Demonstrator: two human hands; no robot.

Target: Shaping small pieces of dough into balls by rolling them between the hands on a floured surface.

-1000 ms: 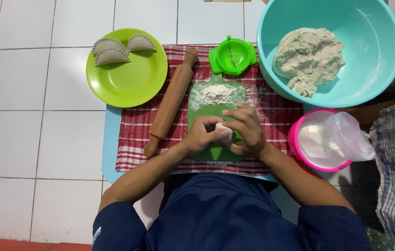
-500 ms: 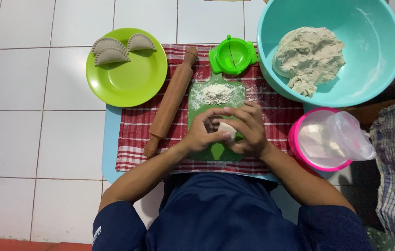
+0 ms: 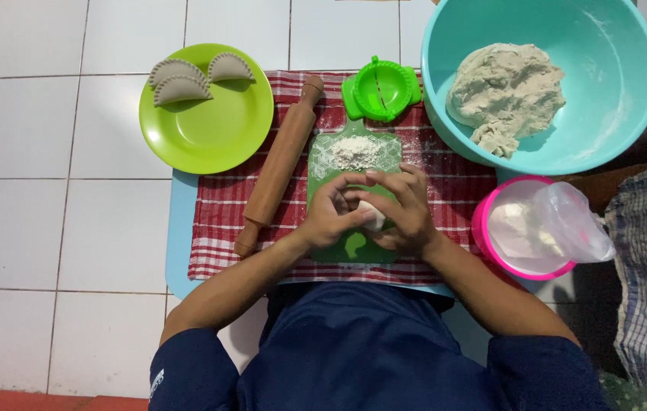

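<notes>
Both hands meet over the green cutting board (image 3: 354,164), cupped around a small pale piece of dough (image 3: 373,215). The left hand (image 3: 332,213) curls its fingers over the top and left side of the dough, with the thumb tucked toward it; the right hand (image 3: 403,209) wraps its fingers around the right side and top, so the two hands close together on the piece and only a small patch of it shows between them. The dough sits just above the lower half of the board, below a little heap of flour (image 3: 354,152). A wooden rolling pin (image 3: 278,164) lies at an angle just left of the board on a red checked cloth (image 3: 220,228). A green dumpling press (image 3: 381,87) rests at the top of the board. Further left, a green plate (image 3: 209,129) holds three folded dumplings (image 3: 186,80). A teal bowl (image 3: 605,46) at upper right contains a large lump of dough (image 3: 506,91), and a pink bowl (image 3: 491,228) with a clear plastic bag (image 3: 567,224) stands near the right forearm.
</notes>
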